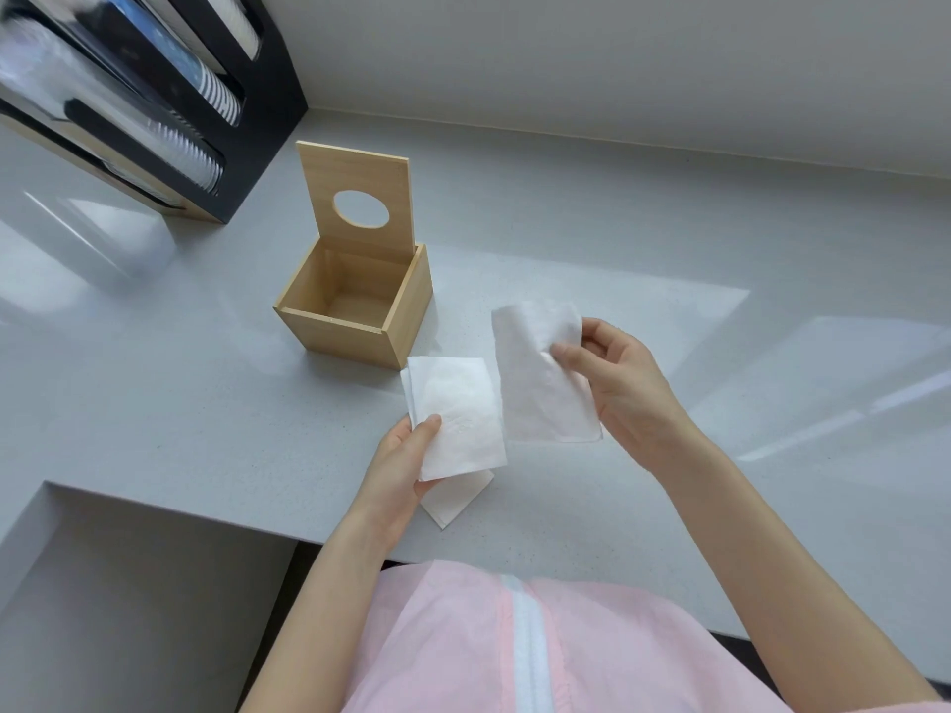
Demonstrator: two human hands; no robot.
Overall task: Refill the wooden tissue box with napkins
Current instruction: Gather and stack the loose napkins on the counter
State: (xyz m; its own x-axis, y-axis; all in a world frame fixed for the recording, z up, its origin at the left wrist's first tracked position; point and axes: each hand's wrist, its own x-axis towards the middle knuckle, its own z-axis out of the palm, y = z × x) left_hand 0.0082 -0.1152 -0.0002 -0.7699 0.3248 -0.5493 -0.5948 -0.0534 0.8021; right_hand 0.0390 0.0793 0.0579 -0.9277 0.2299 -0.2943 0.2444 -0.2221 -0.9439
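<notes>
The wooden tissue box [337, 334] stands on the grey counter [180, 393], empty inside. Its lid [355, 198], with a round hole, is tipped up at the back. In front of the box, my left hand [396, 470] holds a small stack of folded white napkins [458, 419] by its lower left corner. My right hand [625, 383] pinches a single white napkin [535, 378] near its top right, just right of the stack. Both hands hover above the counter, near the box's front right corner.
A black and wood cup dispenser [170, 95] with stacked paper cups stands at the back left by the wall. The counter has a recessed cut-out [118, 584] at the front left. My pink top [514, 645] shows at the bottom.
</notes>
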